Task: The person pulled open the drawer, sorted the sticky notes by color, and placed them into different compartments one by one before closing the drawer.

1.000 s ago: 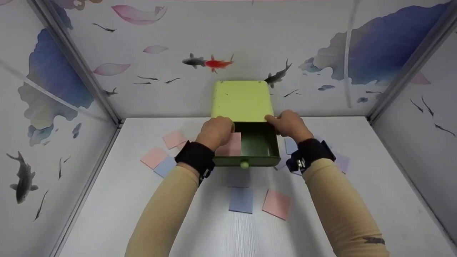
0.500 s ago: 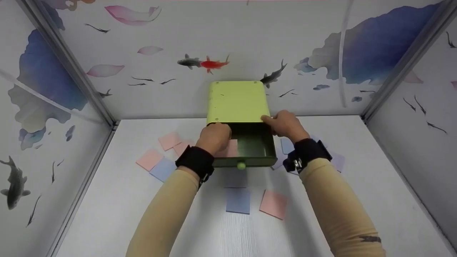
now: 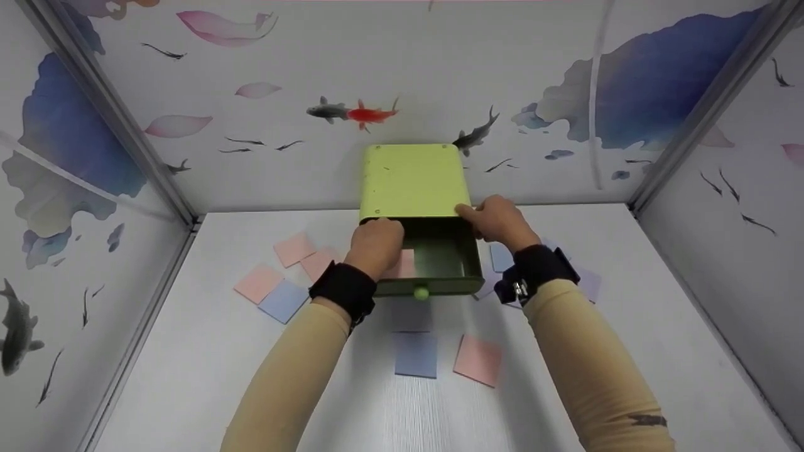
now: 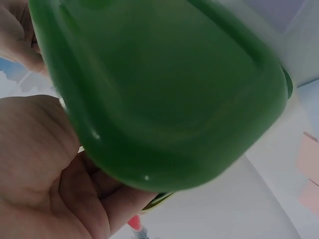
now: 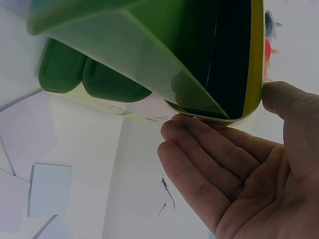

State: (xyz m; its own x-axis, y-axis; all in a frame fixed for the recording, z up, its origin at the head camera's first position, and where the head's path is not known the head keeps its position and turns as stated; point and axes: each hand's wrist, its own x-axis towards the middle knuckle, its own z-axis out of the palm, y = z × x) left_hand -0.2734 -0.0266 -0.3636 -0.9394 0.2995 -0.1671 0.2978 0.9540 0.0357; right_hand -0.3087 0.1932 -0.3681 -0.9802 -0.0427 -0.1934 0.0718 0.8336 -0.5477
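A lime-yellow drawer cabinet [image 3: 414, 179] stands against the back wall, its green top drawer [image 3: 449, 254] pulled out towards me. Inside, on the drawer's left, a thin pink square pad [image 3: 407, 263] shows beside my left hand [image 3: 377, 248]. That hand reaches over the drawer's left wall with fingers curled at the pad; the fingertips are hidden behind the drawer front [image 4: 174, 99] in the left wrist view. My right hand [image 3: 499, 220] grips the cabinet's front right corner, thumb on the top, fingers [image 5: 199, 154] along the side in the right wrist view.
Pink and blue pads [image 3: 284, 301] lie on the white table [image 3: 207, 376] at left. In front of the drawer are blue [image 3: 416, 355] and pink [image 3: 478, 361] ones. Lilac and blue pads [image 3: 588, 285] lie at right. Lower drawers [image 5: 114, 79] are closed. Patterned walls enclose the table.
My left hand and the pink square pad have sunk lower into the drawer. My right hand keeps its grip on the cabinet. The whole head view has shifted slightly.
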